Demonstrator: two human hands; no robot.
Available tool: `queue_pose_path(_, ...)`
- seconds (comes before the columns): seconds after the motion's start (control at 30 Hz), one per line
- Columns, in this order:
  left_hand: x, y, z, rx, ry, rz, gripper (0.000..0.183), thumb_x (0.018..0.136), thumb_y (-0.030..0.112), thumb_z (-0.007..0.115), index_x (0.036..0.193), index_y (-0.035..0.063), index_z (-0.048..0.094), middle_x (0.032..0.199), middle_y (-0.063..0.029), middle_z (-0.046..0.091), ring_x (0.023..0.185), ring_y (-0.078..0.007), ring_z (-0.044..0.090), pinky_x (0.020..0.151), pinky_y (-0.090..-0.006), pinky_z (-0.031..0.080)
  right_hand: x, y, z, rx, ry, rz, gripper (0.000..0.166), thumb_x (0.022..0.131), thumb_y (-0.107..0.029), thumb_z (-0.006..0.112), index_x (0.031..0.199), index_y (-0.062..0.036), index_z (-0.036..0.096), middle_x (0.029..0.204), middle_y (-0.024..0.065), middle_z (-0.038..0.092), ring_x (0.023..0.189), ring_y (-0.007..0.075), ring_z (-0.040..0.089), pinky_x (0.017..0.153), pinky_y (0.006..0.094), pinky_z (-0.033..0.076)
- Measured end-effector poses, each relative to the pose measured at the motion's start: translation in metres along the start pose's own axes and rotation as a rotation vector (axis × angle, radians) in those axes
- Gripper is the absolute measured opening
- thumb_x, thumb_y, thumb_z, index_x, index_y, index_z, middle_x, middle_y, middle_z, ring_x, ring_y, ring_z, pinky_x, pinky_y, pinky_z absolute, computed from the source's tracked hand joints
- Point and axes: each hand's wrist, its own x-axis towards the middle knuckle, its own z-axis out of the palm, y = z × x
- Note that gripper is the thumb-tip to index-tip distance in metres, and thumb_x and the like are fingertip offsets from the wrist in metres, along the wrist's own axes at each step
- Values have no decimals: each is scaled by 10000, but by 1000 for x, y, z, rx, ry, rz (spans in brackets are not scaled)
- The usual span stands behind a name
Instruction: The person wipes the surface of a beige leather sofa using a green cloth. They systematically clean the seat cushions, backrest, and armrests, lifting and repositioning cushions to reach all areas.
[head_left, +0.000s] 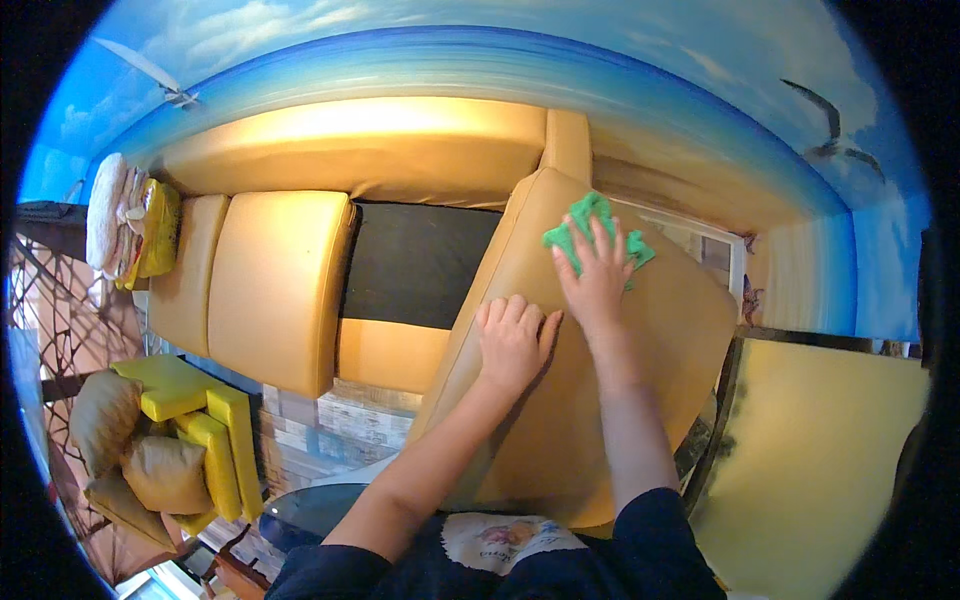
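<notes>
A tan sofa cushion (555, 420) lies tilted across the right part of a tan sofa, directly before me. My right hand (596, 274) presses a crumpled green cloth (589, 214) onto the cushion's upper part, fingers spread over it. Lower and to the left, my left hand (517, 337) rests on the cushion near its left edge, with no item visible in it; its fingers are bent and the thumb stands apart. Left of the cushion, the sofa's black seat base (420, 262) lies bare, beside a seat cushion (274, 277) that is in place.
Folded textiles (112, 217) and a yellow bag (160, 229) sit at the sofa's left end. A yellow armchair (172, 382) with brown pillows (169, 472) stands lower left. At right is a yellow panel-like surface (817, 465). A beach mural (480, 60) covers the wall behind.
</notes>
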Motion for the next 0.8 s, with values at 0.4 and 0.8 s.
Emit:
queue_pose_path(0.4, 9, -17, 10, 107, -45, -40, 1044, 814, 535, 770, 1545, -62, 325, 1652, -293, 260, 1550, -446, 231, 1222, -636, 188, 42, -54, 28, 86, -45, -198, 401, 890, -442, 737, 1255, -275, 753, 1527, 22, 523, 1452, 356, 399, 1169, 747, 186)
queue_pose_path(0.8, 17, -11, 0, 194, -100, 0, 878, 845, 579, 741, 1571, 175, 458, 1651, -289, 284, 1530, -460, 270, 1180, -647, 262, 21, 92, -11, -164, -19, 416, 539, 986, -552, 589, 1422, -237, 627, 1558, 69, 504, 1419, 403, 445, 1136, 694, 298)
